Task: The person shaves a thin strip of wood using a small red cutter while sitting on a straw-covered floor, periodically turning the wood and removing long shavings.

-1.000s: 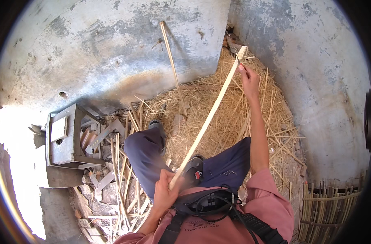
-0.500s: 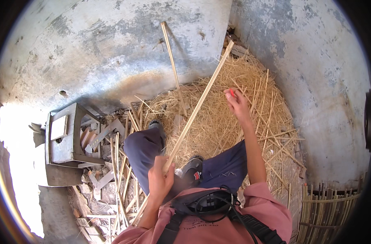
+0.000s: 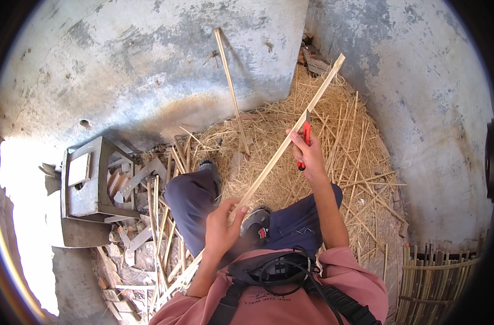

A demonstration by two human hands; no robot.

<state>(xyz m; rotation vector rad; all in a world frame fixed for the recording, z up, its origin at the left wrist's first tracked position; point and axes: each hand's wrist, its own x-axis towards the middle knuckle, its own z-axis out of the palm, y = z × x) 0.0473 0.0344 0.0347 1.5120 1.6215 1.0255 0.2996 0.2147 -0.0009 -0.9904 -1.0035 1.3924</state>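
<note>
A long, pale bamboo strip point(image 3: 274, 158) slants from beside my left forearm up toward the far right corner. Around its lower part my left hand point(image 3: 223, 226) is closed. My right hand point(image 3: 308, 154) grips a red utility knife point(image 3: 307, 134), its blade against the strip's upper stretch. The fingers of that hand also touch the strip where the knife meets it. Pale shavings point(image 3: 279, 184) lie thick on the floor below both hands.
Another bamboo stick point(image 3: 231, 89) leans on the far wall. At the left stands a wooden box frame point(image 3: 98, 181) among rubble, with several loose strips point(image 3: 163, 238) beside it. A woven slatted basket point(image 3: 436, 281) is at the lower right. My legs point(image 3: 190, 203) flank the shavings.
My right hand has moved down and left onto the strip, bringing the knife blade against it. The strip's far end has swung right, and my left hand has shifted slightly right.
</note>
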